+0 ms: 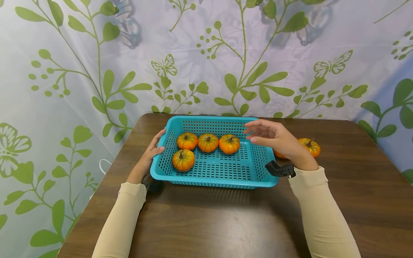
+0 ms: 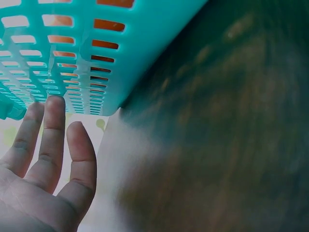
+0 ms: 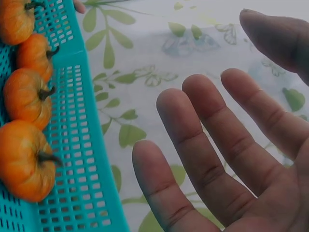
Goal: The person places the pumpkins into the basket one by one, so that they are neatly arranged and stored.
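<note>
A turquoise plastic basket stands on the table with several small orange pumpkins inside. Three lie in a row toward the back, the rightmost pumpkin nearest the middle; another pumpkin sits at front left. My left hand touches the basket's left side, thumb at the rim; its straight fingers show against the perforated wall. My right hand hovers over the basket's right end, holding nothing, its fingers spread and loosely extended.
Right of the basket a pumpkin rests on the brown wooden table, with a second one mostly hidden behind my right hand. A leaf-patterned curtain hangs along the table's back edge. A white cable is at the left.
</note>
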### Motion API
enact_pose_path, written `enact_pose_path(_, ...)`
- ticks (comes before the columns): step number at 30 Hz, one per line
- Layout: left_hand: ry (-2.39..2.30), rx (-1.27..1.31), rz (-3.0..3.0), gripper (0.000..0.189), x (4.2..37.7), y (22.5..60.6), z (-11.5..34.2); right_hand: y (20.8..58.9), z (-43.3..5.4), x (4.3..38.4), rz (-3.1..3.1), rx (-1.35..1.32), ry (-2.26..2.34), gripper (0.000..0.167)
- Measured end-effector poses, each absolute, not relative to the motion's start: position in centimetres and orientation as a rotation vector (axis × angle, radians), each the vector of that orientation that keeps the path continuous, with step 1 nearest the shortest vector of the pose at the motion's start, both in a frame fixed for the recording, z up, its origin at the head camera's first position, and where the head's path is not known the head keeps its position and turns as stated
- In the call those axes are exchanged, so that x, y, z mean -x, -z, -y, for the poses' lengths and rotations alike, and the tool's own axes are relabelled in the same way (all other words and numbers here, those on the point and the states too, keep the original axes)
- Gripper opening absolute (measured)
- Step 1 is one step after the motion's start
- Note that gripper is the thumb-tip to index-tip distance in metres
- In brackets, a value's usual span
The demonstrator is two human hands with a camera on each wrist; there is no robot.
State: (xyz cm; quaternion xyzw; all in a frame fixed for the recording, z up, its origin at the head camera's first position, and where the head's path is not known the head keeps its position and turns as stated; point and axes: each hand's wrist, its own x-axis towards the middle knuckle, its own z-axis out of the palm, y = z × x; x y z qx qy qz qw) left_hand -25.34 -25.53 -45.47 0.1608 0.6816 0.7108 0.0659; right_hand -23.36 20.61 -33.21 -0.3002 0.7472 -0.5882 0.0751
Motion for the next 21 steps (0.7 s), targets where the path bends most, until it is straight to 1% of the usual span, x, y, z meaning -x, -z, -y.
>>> enact_pose_path(13,-2.133,-0.473,-2.051,0.079,25.1,45.3,25.6,34.7,-23.4,23.2,-2.327,0.77,1.741,0.037)
enact_pose_path(21,-2.134,-0.483,-2.047,0.078,25.2,45.4,25.6,35.4,-24.8,22.7,-2.343,0.771,1.828,0.035)
